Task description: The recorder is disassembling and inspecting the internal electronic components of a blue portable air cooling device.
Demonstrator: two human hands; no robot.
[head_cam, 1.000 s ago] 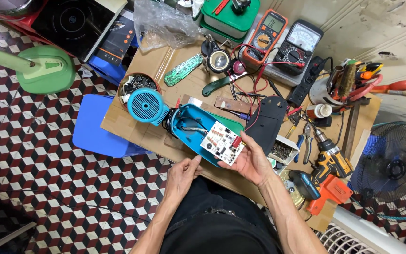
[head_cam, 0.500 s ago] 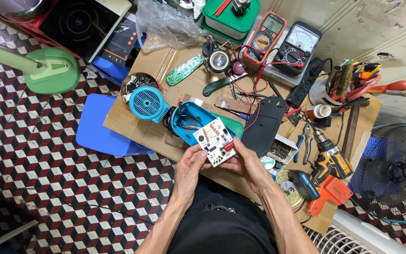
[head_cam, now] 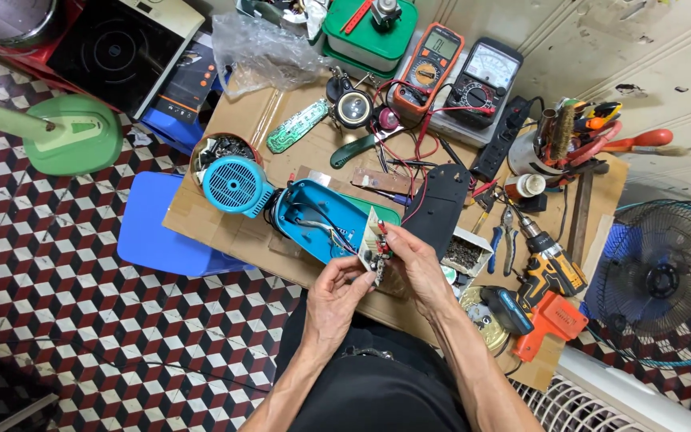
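Both my hands hold a small white circuit board (head_cam: 374, 246) turned up on its edge, with wires running from it into an open blue plastic casing (head_cam: 316, 218). My left hand (head_cam: 339, 294) grips the board's lower edge from below. My right hand (head_cam: 414, 261) pinches its upper right side. A round blue fan grille (head_cam: 234, 186) is joined to the casing's left end. A black cover plate (head_cam: 440, 205) lies just right of my right hand.
The cardboard-covered bench (head_cam: 225, 228) holds two multimeters (head_cam: 456, 76), a green circuit strip (head_cam: 296, 126), a green-handled tool (head_cam: 359, 148), pliers (head_cam: 502, 242), an orange cordless drill (head_cam: 552, 284) and a tool cup (head_cam: 560, 144). A blue stool (head_cam: 161, 232) and a green fan base (head_cam: 73, 136) stand left; a floor fan (head_cam: 661, 280) stands right.
The board has turned from lying flat, face up, to standing on edge. My left hand came up from the bench edge and took hold of it beside my right hand.
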